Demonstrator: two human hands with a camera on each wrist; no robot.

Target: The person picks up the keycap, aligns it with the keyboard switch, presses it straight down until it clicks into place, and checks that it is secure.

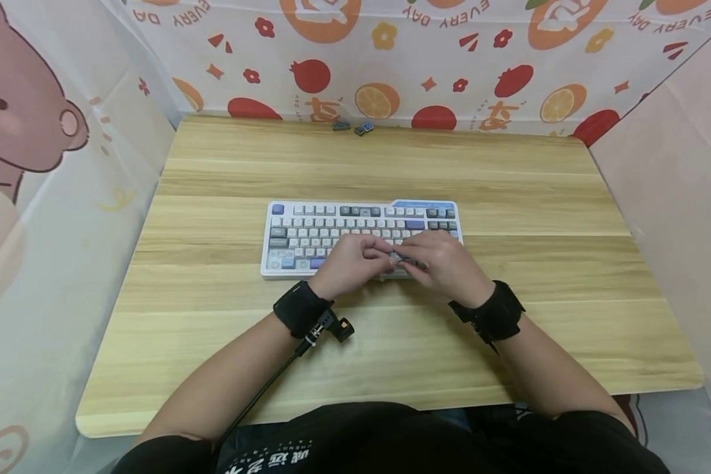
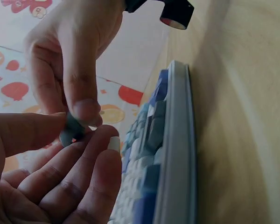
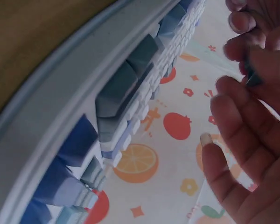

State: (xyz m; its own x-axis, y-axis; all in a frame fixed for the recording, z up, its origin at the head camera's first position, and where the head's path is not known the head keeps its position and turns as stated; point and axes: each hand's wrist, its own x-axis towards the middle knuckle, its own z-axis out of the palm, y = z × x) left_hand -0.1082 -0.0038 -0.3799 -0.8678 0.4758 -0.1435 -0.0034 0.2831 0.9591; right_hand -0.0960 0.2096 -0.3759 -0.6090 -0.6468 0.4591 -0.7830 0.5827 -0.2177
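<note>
A white-cased keyboard (image 1: 308, 232) with white, grey and blue keycaps lies flat mid-table. Above its front right part, both hands meet around one small dark grey-green keycap (image 2: 71, 133). My left hand (image 1: 355, 263) holds it from one side, the thumb against it in the left wrist view. From the other side my right hand (image 1: 444, 262) pinches it between thumb and finger. In the right wrist view only a dark corner of the keycap (image 3: 253, 79) shows between the fingers. The hands cover several keys underneath in the head view.
Near the table's far edge lie a dark grey keycap (image 1: 341, 126) and a small dark and blue pair of pieces (image 1: 364, 129). The wooden table (image 1: 213, 178) reaches printed cloth walls (image 1: 343, 79) at the back and sides. A cable (image 1: 266, 385) runs along the left forearm.
</note>
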